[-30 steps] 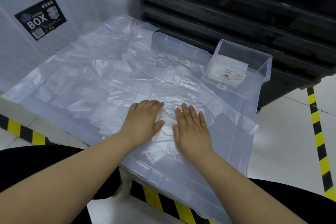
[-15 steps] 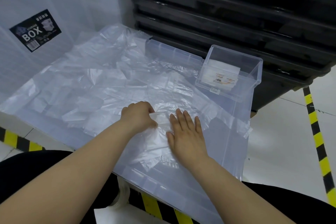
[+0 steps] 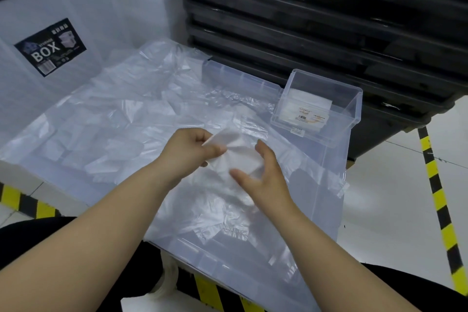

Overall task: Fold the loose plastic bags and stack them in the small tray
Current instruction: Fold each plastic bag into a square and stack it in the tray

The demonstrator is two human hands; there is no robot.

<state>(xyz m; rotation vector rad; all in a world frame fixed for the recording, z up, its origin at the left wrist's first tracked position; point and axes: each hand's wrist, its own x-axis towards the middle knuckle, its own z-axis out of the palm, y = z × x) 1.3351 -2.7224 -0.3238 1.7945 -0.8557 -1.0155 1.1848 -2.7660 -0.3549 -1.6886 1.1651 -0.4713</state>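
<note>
Two hands hold a part-folded bag point(image 3: 235, 157) just left of the small tray point(image 3: 355, 109).
Far left of the tray stands a white storage box point(image 3: 50, 48) labelled BOX; loose plastic bags point(image 3: 114, 119) sprawl from there toward the tray over a big clear bin point(image 3: 326, 210). The left hand point(image 3: 188, 153) pinches the bag's left edge between thumb and curled fingers; the right hand point(image 3: 266, 175) curls half-open round its right edge. In the tray lie folded bags point(image 3: 304, 104) with a label. Behind it rise black crates point(image 3: 329, 20); right of it, striped floor tape point(image 3: 435, 197).
</note>
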